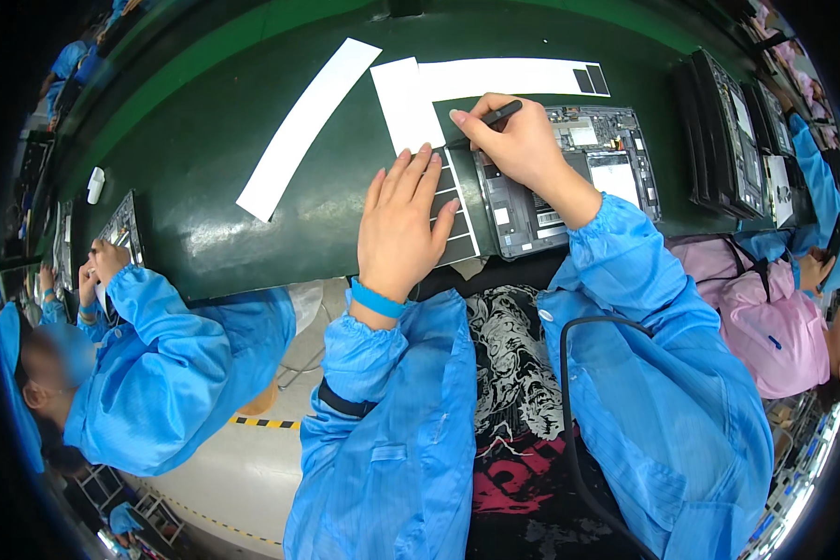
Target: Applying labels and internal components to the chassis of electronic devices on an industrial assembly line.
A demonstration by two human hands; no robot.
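My left hand lies flat, fingers stretched out, on a white backing strip. Black rectangular stickers show in a row on that strip, beside and under the palm. A black pen-like tool is pinched in my right hand; its exact kind is unclear. The tool's thin end points toward the strip's right edge, just beyond my left fingertips. Below my right hand and wrist sits an opened laptop base with its circuit board and inner parts exposed, partly covered by my forearm.
Another white strip with black stickers at its end lies behind, and a blank white strip lies to the left. More laptop bases stand stacked at right. A co-worker in a blue sleeve works at left; a person in pink is at right.
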